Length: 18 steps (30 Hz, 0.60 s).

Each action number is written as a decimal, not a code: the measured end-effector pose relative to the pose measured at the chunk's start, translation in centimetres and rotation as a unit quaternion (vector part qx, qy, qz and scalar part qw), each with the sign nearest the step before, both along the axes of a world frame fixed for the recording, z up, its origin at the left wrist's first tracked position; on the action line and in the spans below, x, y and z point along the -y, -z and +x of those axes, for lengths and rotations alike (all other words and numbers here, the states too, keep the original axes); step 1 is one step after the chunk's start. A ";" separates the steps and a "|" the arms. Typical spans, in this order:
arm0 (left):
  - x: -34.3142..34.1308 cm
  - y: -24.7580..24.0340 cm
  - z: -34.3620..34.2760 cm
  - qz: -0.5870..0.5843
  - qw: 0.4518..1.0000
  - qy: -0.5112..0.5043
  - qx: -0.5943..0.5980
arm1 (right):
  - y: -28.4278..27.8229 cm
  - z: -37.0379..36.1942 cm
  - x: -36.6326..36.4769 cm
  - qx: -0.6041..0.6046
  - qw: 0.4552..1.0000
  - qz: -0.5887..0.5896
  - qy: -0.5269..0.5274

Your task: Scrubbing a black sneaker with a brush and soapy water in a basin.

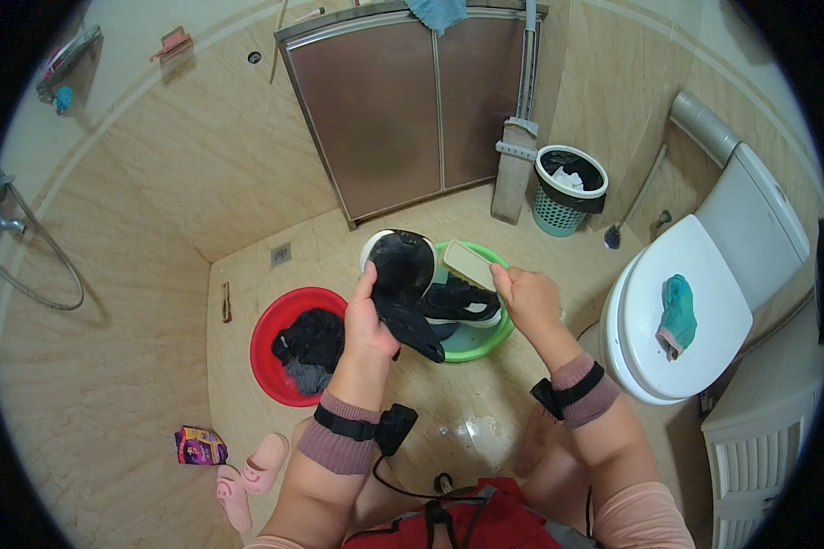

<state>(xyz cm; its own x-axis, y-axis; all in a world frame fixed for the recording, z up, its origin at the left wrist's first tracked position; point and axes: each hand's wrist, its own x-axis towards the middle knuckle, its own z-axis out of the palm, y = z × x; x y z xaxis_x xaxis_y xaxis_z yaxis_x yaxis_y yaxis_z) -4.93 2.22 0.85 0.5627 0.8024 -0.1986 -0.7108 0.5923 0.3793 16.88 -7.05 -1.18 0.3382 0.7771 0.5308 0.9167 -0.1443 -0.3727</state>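
Two hands at work over a round green plastic basin [491,347]. The left hand [368,322] clasps a black shoe with a white-edged sole [401,261] above the basin's left side; the right hand [529,297] is closed around one end of a cream rectangular brush [468,263]. If wet, the shoe could slip from its one-handed hold; its dark flap, hanging toward the near rim, could drip onto the glossy beige floor [458,403]. A careless brush stroke could strike the second black-and-white shoe [464,304], which occupies the basin below and restricts free space. The thin black cord [403,491] near the lap might snag. Left: a round red plastic basin [264,373] of dark cloth [313,340] crowds that side; nearer, pink slippers [265,463]. Far right: a green mesh bin [558,216]; right: a white toilet [645,320] bearing a teal glove [677,311].
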 end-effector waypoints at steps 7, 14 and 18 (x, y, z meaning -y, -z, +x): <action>1.8 -0.8 1.6 0.057 0.994 -0.053 -0.071 | -3.4 -2.0 0.3 -0.150 0.988 0.034 -0.018; 3.3 1.0 2.7 0.222 0.906 -0.067 -0.354 | -3.8 -2.8 0.1 -0.094 0.995 0.030 0.008; 4.1 0.5 2.7 0.337 0.773 -0.008 -0.538 | -3.5 -3.0 0.2 -0.047 0.999 -0.018 0.002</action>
<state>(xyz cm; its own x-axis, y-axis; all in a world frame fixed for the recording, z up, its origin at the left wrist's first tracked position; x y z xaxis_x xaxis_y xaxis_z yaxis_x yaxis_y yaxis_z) -2.28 -1.92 0.34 0.3524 0.9325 -0.0791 0.2253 -0.0024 0.9743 13.87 -7.27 2.27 0.3882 0.7935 0.4687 0.8770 -0.1619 -0.4523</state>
